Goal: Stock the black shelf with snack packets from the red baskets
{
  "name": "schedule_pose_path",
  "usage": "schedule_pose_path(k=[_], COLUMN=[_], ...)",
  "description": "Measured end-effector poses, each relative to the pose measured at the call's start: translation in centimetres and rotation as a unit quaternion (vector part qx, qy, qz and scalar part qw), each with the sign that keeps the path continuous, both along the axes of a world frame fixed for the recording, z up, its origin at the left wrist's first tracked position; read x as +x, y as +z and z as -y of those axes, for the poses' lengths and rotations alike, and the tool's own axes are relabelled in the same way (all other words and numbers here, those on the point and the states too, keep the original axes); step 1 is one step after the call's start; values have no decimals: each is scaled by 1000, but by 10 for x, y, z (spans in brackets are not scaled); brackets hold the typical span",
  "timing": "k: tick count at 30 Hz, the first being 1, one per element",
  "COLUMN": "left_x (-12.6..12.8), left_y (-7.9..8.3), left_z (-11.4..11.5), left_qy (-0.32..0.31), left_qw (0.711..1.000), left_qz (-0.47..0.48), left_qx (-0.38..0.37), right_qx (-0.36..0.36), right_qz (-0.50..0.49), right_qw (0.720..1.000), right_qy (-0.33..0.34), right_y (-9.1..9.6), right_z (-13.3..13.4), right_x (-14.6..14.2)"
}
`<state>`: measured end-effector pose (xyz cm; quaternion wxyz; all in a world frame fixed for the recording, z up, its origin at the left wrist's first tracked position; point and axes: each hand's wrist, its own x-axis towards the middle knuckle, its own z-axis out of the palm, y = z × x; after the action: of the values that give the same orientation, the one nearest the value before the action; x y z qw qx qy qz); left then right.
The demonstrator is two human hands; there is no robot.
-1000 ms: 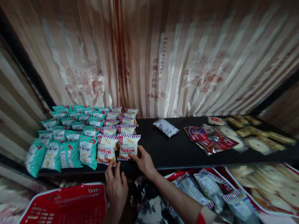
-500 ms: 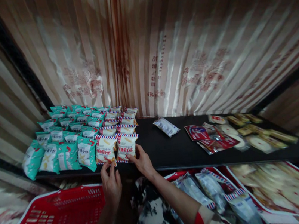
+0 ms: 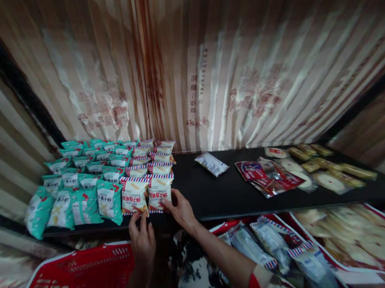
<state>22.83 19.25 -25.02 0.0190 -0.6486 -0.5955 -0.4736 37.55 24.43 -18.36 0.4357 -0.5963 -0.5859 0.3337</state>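
Currently, the right hand [image 3: 181,210] is grasping the right front packet [image 3: 160,193] by its lower right edge, its thumb pressing on the printed face. The left hand [image 3: 143,243] is touching the bottom edge of the left front packet [image 3: 134,195] with curved fingertips; whether it is gripping, I cannot tell. Both white-and-red packets are standing side by side at the front edge of the black shelf [image 3: 216,201], with matching packets lining up behind them. Teal packets [image 3: 109,201] are filling the rows just to the left. A pale packet [image 3: 212,164] is lying alone to the right, and red packets [image 3: 269,176] are lying farther along. Below the shelf, a red basket [image 3: 92,276] is sitting at the left.
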Motion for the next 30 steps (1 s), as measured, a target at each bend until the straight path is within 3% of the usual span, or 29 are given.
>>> schedule_pose_path(k=[5,9,11,14,17,20,24,30], left_x=[2,25,46,86,128,165,205,251], left_y=[6,30,48,71,81,76,62,45], left_z=[7,21,32,51,70,82,86,74], left_qy=[4,-10,-42,-148,-250,-317,-344,-332], left_qw=[1000,1000,999,988,964,931,871,764], left_qz=[11,10,16,30,38,44,63,221], left_qx=[-6,-17,-30,-44,-82,-175,-345,-508], right_qx=[29,39,47,68,87,97,68,-113], right_qz=[-48,-59,-57,-23,59,159,268,384], right_qw=[998,996,995,992,986,969,940,901], right_qy=[-11,-51,-71,-101,-129,-165,-198,-165], right_y=[-9,-12,-14,-18,-23,-29,-34,-28], right_z=[9,25,36,55,77,101,127,138], right_x=[16,44,61,92,130,172,223,257])
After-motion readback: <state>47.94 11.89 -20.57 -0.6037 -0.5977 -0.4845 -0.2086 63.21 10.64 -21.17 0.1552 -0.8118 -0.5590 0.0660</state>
